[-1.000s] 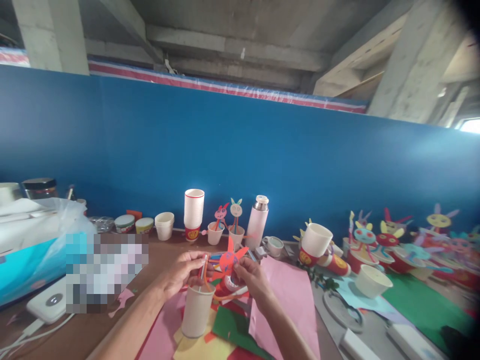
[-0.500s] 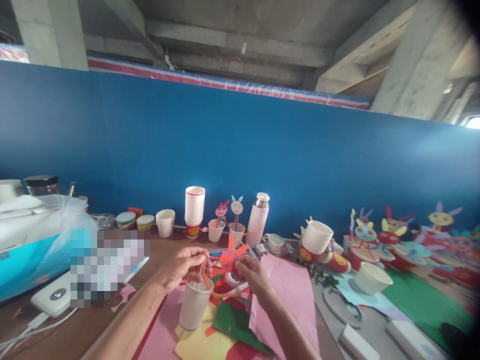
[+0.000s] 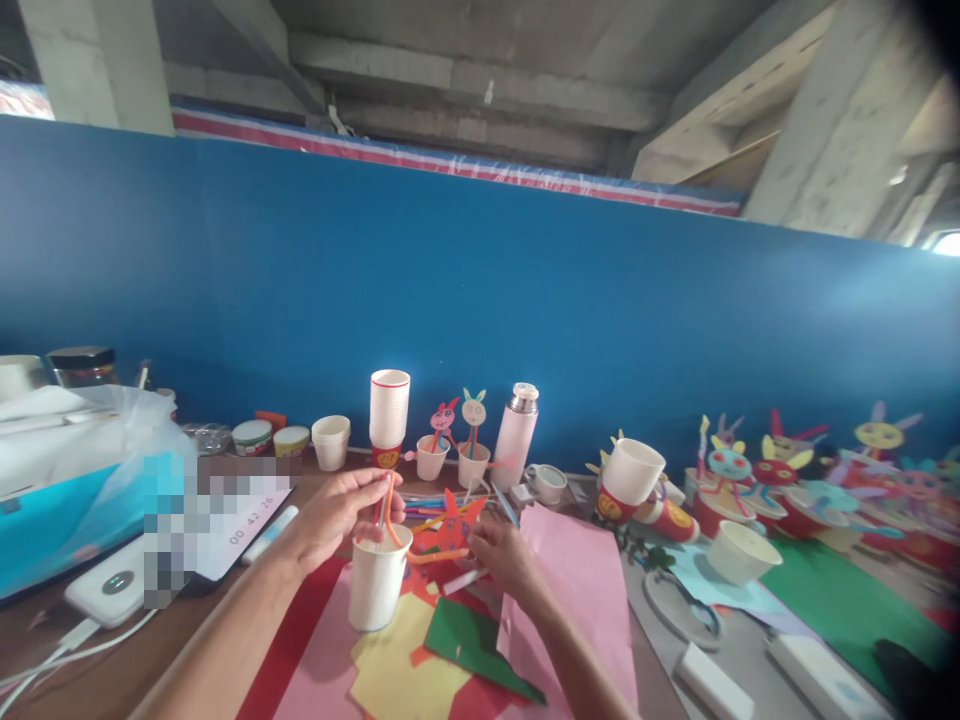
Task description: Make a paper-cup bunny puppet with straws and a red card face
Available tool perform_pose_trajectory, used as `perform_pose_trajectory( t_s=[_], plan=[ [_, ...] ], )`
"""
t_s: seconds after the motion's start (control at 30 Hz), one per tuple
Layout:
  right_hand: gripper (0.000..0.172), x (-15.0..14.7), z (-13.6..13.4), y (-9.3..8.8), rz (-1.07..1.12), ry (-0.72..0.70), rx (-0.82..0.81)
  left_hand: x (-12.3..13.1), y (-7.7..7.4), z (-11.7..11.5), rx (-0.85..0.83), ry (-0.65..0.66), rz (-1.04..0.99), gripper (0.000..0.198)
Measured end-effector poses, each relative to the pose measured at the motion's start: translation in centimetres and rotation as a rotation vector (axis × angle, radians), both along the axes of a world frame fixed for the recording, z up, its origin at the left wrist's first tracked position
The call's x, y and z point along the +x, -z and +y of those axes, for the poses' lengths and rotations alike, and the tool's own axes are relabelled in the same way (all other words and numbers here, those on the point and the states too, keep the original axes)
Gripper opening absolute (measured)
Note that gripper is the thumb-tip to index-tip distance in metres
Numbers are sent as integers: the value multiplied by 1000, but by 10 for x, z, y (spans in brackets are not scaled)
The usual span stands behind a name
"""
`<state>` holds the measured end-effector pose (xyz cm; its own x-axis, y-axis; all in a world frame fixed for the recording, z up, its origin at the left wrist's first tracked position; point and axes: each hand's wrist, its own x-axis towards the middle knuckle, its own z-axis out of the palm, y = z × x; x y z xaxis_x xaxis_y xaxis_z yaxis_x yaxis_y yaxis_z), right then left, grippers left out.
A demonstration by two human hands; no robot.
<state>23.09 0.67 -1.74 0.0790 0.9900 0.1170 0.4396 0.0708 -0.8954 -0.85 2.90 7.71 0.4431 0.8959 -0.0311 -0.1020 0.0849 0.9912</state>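
Note:
A white paper cup (image 3: 375, 590) stands upright in front of me. Above its rim, my left hand (image 3: 358, 503) pinches the bent top of an orange pipe cleaner (image 3: 391, 515), part of which dips towards the cup. One orange length sticks out sideways over the cup's right side, and my right hand (image 3: 499, 545) is closed on its far end. Just behind that length lies an orange paper rabbit head (image 3: 454, 522) with long pointed ears, partly covered by the right hand. Coloured sticks or pipe cleaners (image 3: 427, 505) lie behind the cup.
Under my hands are yellow paper (image 3: 409, 660), green paper (image 3: 480, 645) and a pink sheet (image 3: 574, 590). Along the back stand stacked cups (image 3: 390, 410), two rabbit figures in cups and a pink flask (image 3: 516, 440). More figures (image 3: 731, 470) crowd the right; a white device (image 3: 109, 580) with cables sits left.
My right hand has let go of the rabbit head, which now lies lower, and has taken the orange pipe cleaner's end. The cup and my left hand have shifted slightly left and up.

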Motion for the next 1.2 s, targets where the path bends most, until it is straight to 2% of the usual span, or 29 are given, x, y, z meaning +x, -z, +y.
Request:
perform_pose_trajectory(
  t_s=[0.17,0.43,0.7,0.9,1.03,1.2],
  plan=[
    [16,1,-1,5,-211,74,46,4,5,2,-46,12,-41,28],
    [18,-2,-4,12,-401,160,76,6,2,-2,-19,19,-24,24],
    [20,2,-5,8,-405,185,156,8,2,-3,0,-33,-91,25],
    [23,27,1,11,-363,314,239,5,-3,-2,13,-79,-105,28],
    [25,40,-8,13,-346,385,280,5,-7,-2,41,-57,-115,27],
    [25,39,-25,9,-541,251,398,6,-8,-3,14,3,-132,29]
  ],
)
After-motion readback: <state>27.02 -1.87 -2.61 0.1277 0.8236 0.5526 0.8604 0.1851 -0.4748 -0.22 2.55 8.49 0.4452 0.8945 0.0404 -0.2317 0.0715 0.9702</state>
